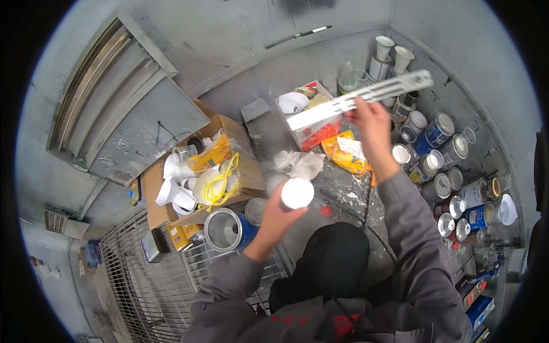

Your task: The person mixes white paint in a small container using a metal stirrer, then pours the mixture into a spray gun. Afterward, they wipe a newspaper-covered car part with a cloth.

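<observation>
Gripped in the right hand [369, 117], in the upper right of the frame, is a long flat metal stick [372, 91] that slants from lower left to upper right, its far end reaching over the tins. The fingers close round its middle. The left hand [280, 211], just left of centre, wraps round a small container with a white round top [297, 193]; the fingers clasp its side from below, and what lies under the white top is hidden by the hand.

Both grey sleeves come in from the lower edge, and a dark round shape sits between them at the bottom centre.

Behind the stick, at upper centre, stands a white and red carton [313, 123] with a white cup [293, 103] resting on top. Below it lie a yellow packet [346, 153] and a crumpled white rag [300, 164]. To the left of centre an open cardboard box [240, 143] holds white cups and a yellow cord. Just below that box stands an open empty metal can [224, 230] with a blue side. A metal grate [154, 280] fills the lower left. Along the right side of the frame many paint tins [440, 130] stand close together, some with lids on.
</observation>
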Available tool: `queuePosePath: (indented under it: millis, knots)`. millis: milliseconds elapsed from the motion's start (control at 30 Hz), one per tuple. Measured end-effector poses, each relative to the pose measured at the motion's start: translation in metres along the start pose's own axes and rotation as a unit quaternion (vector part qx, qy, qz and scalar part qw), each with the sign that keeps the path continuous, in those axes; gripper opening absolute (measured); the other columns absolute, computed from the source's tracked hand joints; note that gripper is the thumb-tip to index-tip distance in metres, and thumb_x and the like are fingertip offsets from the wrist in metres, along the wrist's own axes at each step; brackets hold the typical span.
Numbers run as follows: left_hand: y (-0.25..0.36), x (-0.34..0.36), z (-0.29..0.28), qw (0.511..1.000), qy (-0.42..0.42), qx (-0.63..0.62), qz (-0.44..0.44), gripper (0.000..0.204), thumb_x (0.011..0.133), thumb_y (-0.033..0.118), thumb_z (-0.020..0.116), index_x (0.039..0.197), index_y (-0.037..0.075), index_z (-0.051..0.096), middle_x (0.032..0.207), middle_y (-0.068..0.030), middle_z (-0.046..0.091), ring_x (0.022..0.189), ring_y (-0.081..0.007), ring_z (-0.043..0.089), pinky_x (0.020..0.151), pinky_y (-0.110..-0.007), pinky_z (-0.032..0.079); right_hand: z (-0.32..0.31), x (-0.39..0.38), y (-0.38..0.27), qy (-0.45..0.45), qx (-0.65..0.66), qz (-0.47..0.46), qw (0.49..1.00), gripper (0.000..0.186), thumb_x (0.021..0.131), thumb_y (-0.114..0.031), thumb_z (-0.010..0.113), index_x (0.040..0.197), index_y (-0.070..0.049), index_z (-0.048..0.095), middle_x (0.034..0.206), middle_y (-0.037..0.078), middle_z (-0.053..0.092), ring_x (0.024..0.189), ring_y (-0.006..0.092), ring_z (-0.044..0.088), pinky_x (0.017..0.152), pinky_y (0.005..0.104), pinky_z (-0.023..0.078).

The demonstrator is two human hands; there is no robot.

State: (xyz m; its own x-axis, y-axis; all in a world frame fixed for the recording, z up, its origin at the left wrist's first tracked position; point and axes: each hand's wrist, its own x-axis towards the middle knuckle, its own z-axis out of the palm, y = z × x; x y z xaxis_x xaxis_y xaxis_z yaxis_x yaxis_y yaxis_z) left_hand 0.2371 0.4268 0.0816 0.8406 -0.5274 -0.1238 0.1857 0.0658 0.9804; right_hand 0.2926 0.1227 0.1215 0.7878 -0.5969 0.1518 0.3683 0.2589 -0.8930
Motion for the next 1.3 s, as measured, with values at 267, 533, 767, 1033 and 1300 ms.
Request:
queuePosePath:
  millis: [267,533,767,1033,1300]
  knots:
    - [-0.005,-0.046,-0.056,0.996,0.089,0.017,0.0,0.076,0.084,0.001,0.084,0.151,-0.001,0.047,0.137,-0.0083,0.061,0.126,-0.0178,0.06,0.108,-0.035,0.049,0.12,0.071,0.128,-0.04,-0.284,-0.144,0.947,0.033,0.097,-0.026,0.075,0.084,0.004,0.072,0.071,0.009,0.073,0.066,0.0144,0.066,0.063,0.0324,0.051]
    - [-0.014,-0.031,-0.057,0.996,0.084,0.028,-0.014,0.081,0.082,-0.001,0.083,0.153,-0.001,0.044,0.139,-0.0083,0.06,0.128,-0.0185,0.059,0.11,-0.035,0.048,0.15,0.074,0.114,-0.09,-0.336,-0.202,0.916,0.031,0.094,-0.033,0.072,0.106,-0.004,0.077,0.091,0.021,0.076,0.088,0.0387,0.074,0.082,0.046,0.057]
    - [-0.063,0.028,-0.016,0.998,-0.034,0.052,-0.016,0.079,0.083,-0.006,0.08,0.153,-0.002,0.043,0.139,-0.0116,0.06,0.125,-0.0203,0.061,0.107,-0.035,0.051,0.014,0.068,-0.042,-0.215,-0.405,-0.198,0.866,0.039,0.101,-0.027,0.069,0.134,-0.006,0.07,0.106,0.01,0.078,0.095,0.0171,0.074,0.082,0.0323,0.058]
    - [-0.205,0.125,0.108,0.971,-0.219,0.069,-0.069,0.079,0.08,0.004,0.085,0.149,0.001,0.049,0.137,-0.0097,0.061,0.125,-0.0202,0.061,0.108,-0.035,0.049,-0.285,-0.154,-0.184,0.001,-0.622,0.067,0.78,0.034,0.098,-0.014,0.066,0.129,0.001,0.069,0.089,0.01,0.073,0.074,0.0154,0.068,0.074,0.0342,0.056]
    - [-0.313,0.186,0.265,0.939,-0.317,0.13,-0.033,0.083,0.078,0.008,0.088,0.15,-0.002,0.049,0.138,-0.0142,0.063,0.126,-0.0225,0.062,0.109,-0.035,0.049,-0.386,-0.434,-0.263,0.406,-0.448,0.225,0.764,0.027,0.108,-0.02,0.06,0.123,0.0,0.071,0.091,0.006,0.073,0.081,0.0112,0.069,0.078,0.0281,0.058]
